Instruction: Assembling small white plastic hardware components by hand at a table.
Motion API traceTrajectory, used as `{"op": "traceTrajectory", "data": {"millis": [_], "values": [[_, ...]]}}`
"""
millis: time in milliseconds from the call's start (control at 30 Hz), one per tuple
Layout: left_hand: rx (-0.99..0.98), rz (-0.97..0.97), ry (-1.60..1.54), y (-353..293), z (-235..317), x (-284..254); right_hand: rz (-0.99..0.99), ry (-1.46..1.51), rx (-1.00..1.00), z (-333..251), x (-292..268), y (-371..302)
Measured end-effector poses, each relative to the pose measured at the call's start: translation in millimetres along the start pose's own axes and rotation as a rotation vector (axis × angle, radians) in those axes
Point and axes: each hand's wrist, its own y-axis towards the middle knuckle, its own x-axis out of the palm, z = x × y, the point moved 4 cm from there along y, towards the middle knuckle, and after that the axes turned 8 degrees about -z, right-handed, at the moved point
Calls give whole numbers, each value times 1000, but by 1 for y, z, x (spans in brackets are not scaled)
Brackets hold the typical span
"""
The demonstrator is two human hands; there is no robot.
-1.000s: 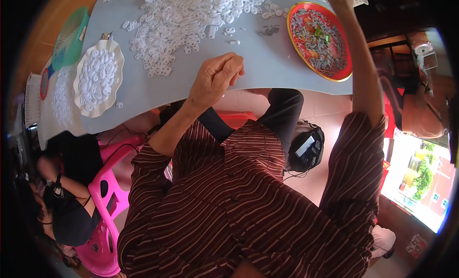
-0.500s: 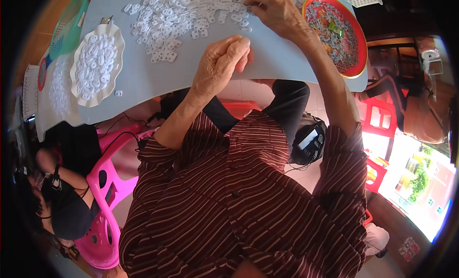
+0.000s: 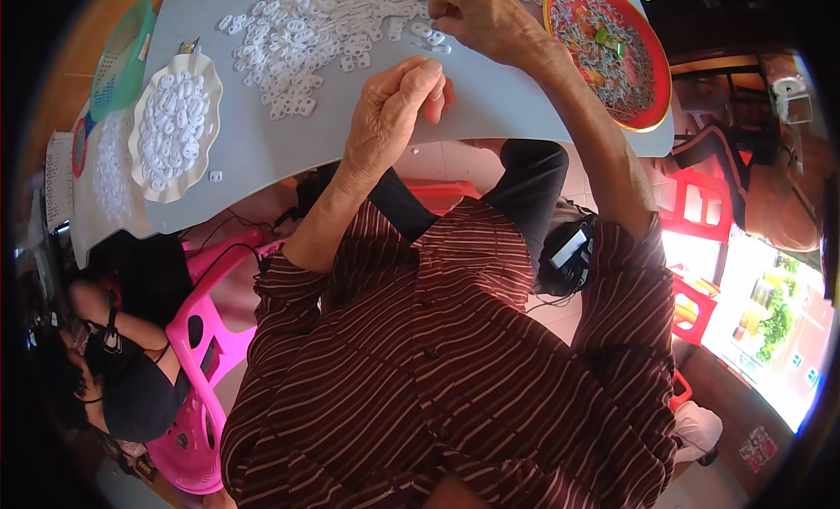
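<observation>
My left hand (image 3: 392, 111) is closed in a loose fist above the near edge of the grey table. Whatever it may hold is hidden by the curled fingers. Farther up and to the right, my right hand (image 3: 484, 21) hovers at the right side of a heap of small white plastic pieces (image 3: 302, 36), each with holes. Its fingers are bent and pressed together, and their tips are turned away from me. A few loose white pieces (image 3: 428, 35) lie just left of its fingers. Right of it stands a red, gold-rimmed round tray (image 3: 652, 106) of small grey metal pins (image 3: 632, 82).
A scalloped cream dish (image 3: 210, 133) full of white pieces (image 3: 175, 119) stands at the left. Beside it lie a clear bag of small parts (image 3: 112, 163) and a green mesh basket (image 3: 121, 58). A pink chair (image 3: 206, 334) with a seated person (image 3: 144, 378) is lower left.
The view has shifted slightly. Fingers of my right hand are curled in more than before, beside the heap. My left hand stays closed in nearly the same place.
</observation>
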Motion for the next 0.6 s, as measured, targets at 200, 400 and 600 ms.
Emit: {"op": "traceTrajectory", "data": {"millis": [200, 400, 600], "values": [[-83, 134, -370, 7, -4, -9, 323, 276, -334, -20, -18, -33], [-199, -42, -452, 24, -7, -19, 120, 726, -22, -17, -6, -46], [-316, -99, -585, 23, -7, -7, 373, 520, -184, -14, 4, -61]]}}
